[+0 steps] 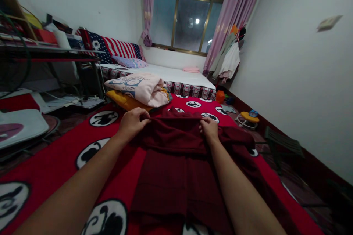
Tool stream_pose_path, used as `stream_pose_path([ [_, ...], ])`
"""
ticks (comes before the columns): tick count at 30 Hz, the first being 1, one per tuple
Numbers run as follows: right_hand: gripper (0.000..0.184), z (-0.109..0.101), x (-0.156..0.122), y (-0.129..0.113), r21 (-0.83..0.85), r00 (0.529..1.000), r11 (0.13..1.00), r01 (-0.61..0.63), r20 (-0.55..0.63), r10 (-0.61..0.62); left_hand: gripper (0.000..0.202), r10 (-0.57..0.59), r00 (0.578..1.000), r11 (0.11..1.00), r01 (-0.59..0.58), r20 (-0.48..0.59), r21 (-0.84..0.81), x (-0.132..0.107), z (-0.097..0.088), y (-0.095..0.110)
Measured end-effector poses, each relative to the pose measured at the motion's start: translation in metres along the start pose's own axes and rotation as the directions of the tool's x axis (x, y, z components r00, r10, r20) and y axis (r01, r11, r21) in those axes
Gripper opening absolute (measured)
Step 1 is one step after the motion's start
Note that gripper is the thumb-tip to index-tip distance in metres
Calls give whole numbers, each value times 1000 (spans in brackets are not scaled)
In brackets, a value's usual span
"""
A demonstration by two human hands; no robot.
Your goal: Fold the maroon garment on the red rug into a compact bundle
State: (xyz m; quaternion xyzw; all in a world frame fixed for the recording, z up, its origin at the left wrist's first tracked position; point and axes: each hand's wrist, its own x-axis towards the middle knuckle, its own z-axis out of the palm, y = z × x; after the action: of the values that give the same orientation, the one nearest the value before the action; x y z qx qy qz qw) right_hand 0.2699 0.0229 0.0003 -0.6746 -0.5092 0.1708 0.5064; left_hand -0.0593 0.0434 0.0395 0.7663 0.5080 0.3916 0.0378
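Note:
A dark red garment (165, 183) lies spread over a red blanket (118, 161) with white round animal prints. My left hand (134, 123) pinches the garment's upper left edge between thumb and fingers. At the upper right, my right hand (209, 128) is closed on the same edge, so the cloth is stretched in a straight line between both hands. One sleeve-like part of the garment trails out to the right past my right forearm. Just beyond my left hand sits a stack with a folded pale pink printed garment (146, 90) on top of a mustard yellow one (124, 100).
A white-topped bed (171, 72) stands below the window. To the left are a cluttered desk (55, 49) and a white chair (22, 128). On the right are a small yellow stool (249, 117), a dark folding stool (284, 141) and clothes hanging by the curtain.

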Motion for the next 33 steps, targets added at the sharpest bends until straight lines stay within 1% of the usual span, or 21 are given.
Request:
stream_pose_path([
  [2, 26, -5, 5, 2, 127, 1000, 992, -24, -13, 26, 13, 8, 992, 996, 4, -126, 94, 2, 8, 6],
  [3, 26, -6, 7, 3, 178, 999, 983, -36, -10, 38, 17, 14, 988, 990, 8, -156, 140, 1, 13, 8],
  [4, 26, -7, 9, 4, 213, 999, 976, -49, -6, 51, 20, 26, 987, 985, 2, -159, 172, -1, 18, 8],
  [6, 25, -8, 11, 6, 222, 997, 972, -71, 6, 72, 19, 74, 993, 984, -57, -94, 168, -7, 29, 7],
  [8, 22, -12, 12, 4, 183, 997, 980, -81, 12, 80, 16, 178, 984, 981, -178, 4, 72, -15, 38, 8],
  [10, 18, -22, 12, -3, 140, 997, 988, -70, 34, 65, 18, 315, 945, 948, -309, 85, -73, -23, 42, 13],
  [12, 12, -36, 11, -15, 76, 995, 997, -34, 95, 27, 20, 434, 889, 892, -402, 145, -208, -32, 44, 27],
  [15, 7, -54, 8, -34, 23, 983, 1000, 2, 186, -6, 25, 559, 803, 814, -484, 206, -320, -43, 49, 58],
  [17, 7, -59, 6, -42, 40, 985, 999, -7, 171, 0, 31, 625, 746, 769, -540, 228, -341, -49, 55, 81],
  [19, 6, -56, 4, -42, 54, 989, 999, -9, 149, 1, 34, 668, 698, 741, -596, 256, -308, -53, 65, 103],
  [20, 4, -52, 3, -39, 54, 986, 998, -12, 169, 3, 34, 680, 678, 733, -625, 280, -269, -53, 71, 112],
  [21, 2, -47, 3, -35, 48, 977, 999, -25, 213, 14, 33, 684, 661, 727, -652, 308, -217, -53, 76, 121],
  [22, 4, -41, 2, -30, 33, 962, 999, -40, 270, 30, 31, 684, 648, 719, -677, 335, -158, -52, 83, 128],
  [24, 13, -31, 1, -18, -6, 930, 998, -61, 362, 59, 25, 667, 640, 704, -710, 382, -39, -50, 94, 139],
  [26, 20, -22, -1, -8, -32, 921, 998, -57, 383, 65, 22, 638, 643, 695, -718, 424, 45, -47, 102, 145],
  [29, 27, -17, -1, 2, -49, 930, 998, -37, 363, 52, 20, 636, 628, 678, -732, 449, 63, -47, 105, 147],
  [31, 30, -17, 0, 4, -71, 933, 997, -32, 355, 55, 20, 670, 613, 667, -745, 418, 24, -49, 101, 145],
  [33, 34, -17, 0, 6, -106, 935, 994, -22, 350, 58, 22, 697, 612, 666, -745, 374, -22, -53, 94, 141],
])
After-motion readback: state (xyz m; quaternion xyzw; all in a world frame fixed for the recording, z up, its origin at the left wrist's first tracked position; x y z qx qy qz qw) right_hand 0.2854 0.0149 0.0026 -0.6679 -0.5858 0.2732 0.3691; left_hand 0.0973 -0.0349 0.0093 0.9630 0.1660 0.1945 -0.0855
